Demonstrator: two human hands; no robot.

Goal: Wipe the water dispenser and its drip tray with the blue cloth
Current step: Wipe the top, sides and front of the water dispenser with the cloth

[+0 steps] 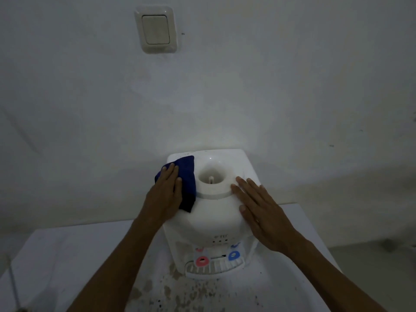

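A white tabletop water dispenser [213, 212] stands against the wall, its round bottle well [211, 174] open on top. My left hand [165, 194] presses the blue cloth [185, 176] flat on the dispenser's top left side, fingers straight. My right hand [258, 210] lies flat on the top right side, fingers spread. Below, at the front, are a pink tap [202, 261], a blue tap [234, 255] and the white slotted drip tray [213, 267].
The dispenser stands on a white table [67, 255] with brown stains and specks [168, 289] in front of the tray. A cream wall switch [156, 30] is high on the white wall. Floor shows at the right [371, 266].
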